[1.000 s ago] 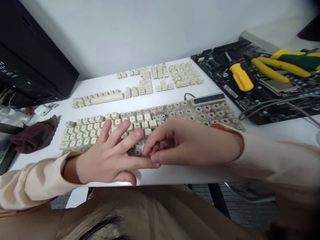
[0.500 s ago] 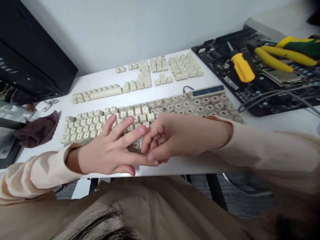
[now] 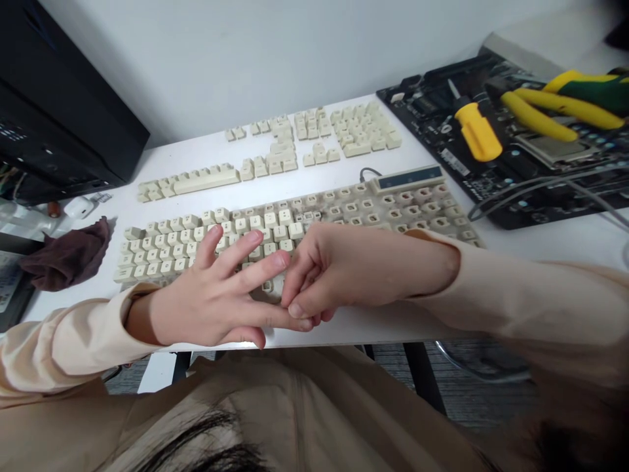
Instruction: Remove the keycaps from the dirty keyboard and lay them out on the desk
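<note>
My left hand (image 3: 221, 295) is stretched out palm down, fingers spread, above the front of a beige keyboard (image 3: 363, 211). My right hand (image 3: 339, 272) is closed on the left index finger near its tip, its thumb pressed on top. No other object shows in either hand. On the keyboard's left part the keycaps (image 3: 167, 242) are in place; its right part shows bare key sockets (image 3: 393, 214). Both hands hide the middle and front of the keyboard. Loose keycaps (image 3: 366, 128) and a long space bar (image 3: 206, 181) lie in rows behind it.
At the right, a black circuit board (image 3: 452, 137) bears a yellow screwdriver (image 3: 477, 131) and yellow-handled pliers (image 3: 545, 115). A grey cable (image 3: 540, 183) crosses it. A dark brown cloth (image 3: 69, 255) lies at the left, below a black computer case (image 3: 69, 98).
The hands stay joined in almost the same place. My right fingers have shifted slightly along the left index finger. The view has moved a little.
</note>
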Available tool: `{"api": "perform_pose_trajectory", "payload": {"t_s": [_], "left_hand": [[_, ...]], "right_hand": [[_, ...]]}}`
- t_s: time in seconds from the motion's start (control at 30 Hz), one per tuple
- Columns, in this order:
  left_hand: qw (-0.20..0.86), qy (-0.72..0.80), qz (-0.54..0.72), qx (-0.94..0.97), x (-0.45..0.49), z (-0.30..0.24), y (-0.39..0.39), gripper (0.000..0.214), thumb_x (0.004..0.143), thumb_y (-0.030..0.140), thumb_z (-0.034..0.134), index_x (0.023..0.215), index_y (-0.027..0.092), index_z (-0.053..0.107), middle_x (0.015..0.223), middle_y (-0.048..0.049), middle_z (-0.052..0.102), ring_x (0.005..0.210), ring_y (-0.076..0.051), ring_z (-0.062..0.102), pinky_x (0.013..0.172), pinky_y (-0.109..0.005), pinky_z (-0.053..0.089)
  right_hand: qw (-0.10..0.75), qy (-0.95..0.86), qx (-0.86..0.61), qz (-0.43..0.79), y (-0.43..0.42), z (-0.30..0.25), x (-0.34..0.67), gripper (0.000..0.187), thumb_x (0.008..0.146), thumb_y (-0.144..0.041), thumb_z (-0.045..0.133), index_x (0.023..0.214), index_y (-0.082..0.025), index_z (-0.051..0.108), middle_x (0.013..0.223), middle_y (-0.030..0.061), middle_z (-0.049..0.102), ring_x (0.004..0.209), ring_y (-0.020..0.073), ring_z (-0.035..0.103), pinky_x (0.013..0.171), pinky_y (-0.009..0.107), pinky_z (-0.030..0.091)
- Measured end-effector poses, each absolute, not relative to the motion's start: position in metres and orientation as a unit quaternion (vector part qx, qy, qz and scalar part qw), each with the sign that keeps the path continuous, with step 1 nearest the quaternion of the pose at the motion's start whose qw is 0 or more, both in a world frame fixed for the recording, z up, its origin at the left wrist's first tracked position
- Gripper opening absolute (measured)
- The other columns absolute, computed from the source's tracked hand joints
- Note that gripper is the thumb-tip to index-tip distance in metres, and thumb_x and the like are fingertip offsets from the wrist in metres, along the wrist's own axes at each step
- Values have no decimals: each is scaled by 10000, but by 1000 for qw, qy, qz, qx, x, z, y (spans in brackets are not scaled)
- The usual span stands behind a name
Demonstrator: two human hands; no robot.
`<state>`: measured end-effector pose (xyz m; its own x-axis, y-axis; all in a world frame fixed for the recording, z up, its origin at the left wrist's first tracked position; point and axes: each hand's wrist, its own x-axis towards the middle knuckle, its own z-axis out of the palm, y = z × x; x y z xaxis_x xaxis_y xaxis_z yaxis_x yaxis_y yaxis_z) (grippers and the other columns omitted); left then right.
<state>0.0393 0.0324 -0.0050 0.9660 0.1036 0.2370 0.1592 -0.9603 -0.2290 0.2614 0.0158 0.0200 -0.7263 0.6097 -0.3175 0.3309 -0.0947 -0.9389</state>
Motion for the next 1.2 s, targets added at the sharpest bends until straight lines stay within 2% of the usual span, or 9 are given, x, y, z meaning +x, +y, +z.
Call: {"api": "perform_pose_trajectory", "payload": {"t_s": [0.2,0.43,0.57,0.77,0.93,1.07,1.2], "left_hand": [[115,-64,-133,-982,40,-6,32,456,890,564,314,1341,494,307,1456,74,339,1402,-226,-61,1111,-454,-51],[113,-67,-131,-983,40,-6,31,470,889,569,325,1351,489,286,1516,46,196,1401,-246,-60,1108,-456,-56],[115,-67,-132,-982,39,-6,31,458,906,531,299,1360,479,274,1506,62,221,1400,-247,-48,1109,-451,-47],[124,-66,-122,-983,39,-6,31,490,884,573,328,1362,484,269,1495,21,250,1400,-253,-69,1111,-448,-62],[104,-75,-131,-983,40,-5,30,439,912,527,288,1349,492,289,1500,93,224,1403,-235,-49,1115,-441,-35],[106,-71,-129,-983,40,-6,31,502,856,588,391,1341,493,308,1523,81,164,1405,-236,-57,1121,-426,-51],[109,-70,-117,-985,39,-5,32,513,819,623,424,1313,501,357,1494,84,255,1404,-231,-73,1123,-432,-51]], "right_hand": [[102,-659,-360,653,16,21,262,125,675,-128,585,618,-147,695,531,-35,598,509,61,523,513,162,442],[110,-643,-364,665,15,21,260,122,682,-121,590,614,-139,690,527,-39,597,503,54,528,511,149,452],[109,-640,-365,668,15,21,260,129,683,-113,585,622,-140,695,525,-39,601,503,56,536,509,151,454],[106,-633,-369,672,15,23,261,135,681,-102,575,622,-136,692,529,-31,602,504,57,534,506,152,446],[98,-647,-371,660,15,25,260,168,696,-98,543,640,-137,697,562,-18,618,534,73,554,535,172,454],[95,-660,-354,655,15,24,262,147,703,-119,566,655,-140,704,560,-22,614,535,66,535,522,163,428],[103,-669,-346,649,14,22,265,121,692,-144,627,761,-131,725,617,1,656,555,67,537,499,151,405]]}}
